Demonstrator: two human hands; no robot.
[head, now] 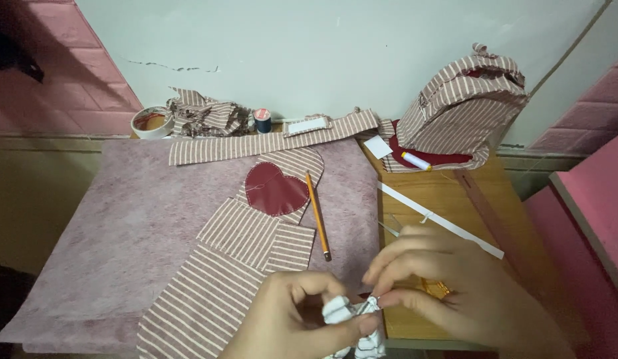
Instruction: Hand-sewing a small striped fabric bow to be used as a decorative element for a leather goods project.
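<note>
My left hand (292, 319) and my right hand (448, 286) meet at the bottom middle, both pinching a small crumpled piece of white striped fabric (352, 326). My right fingertips grip its top edge; my left thumb and fingers hold it from the left. An orange-handled object (436, 288) lies partly hidden under my right hand. Just beyond the hands lie flat striped fabric pieces (249, 239), a dark red heart patch (275, 189) and an orange pencil (317, 214).
A pink felt mat (129, 226) covers the wooden table (448, 193). At the back lie a long striped strip (269, 141), a tape roll (149, 121), a blue thread spool (262, 119) and a striped fabric bag (458, 106). A white strip (442, 223) crosses the wood.
</note>
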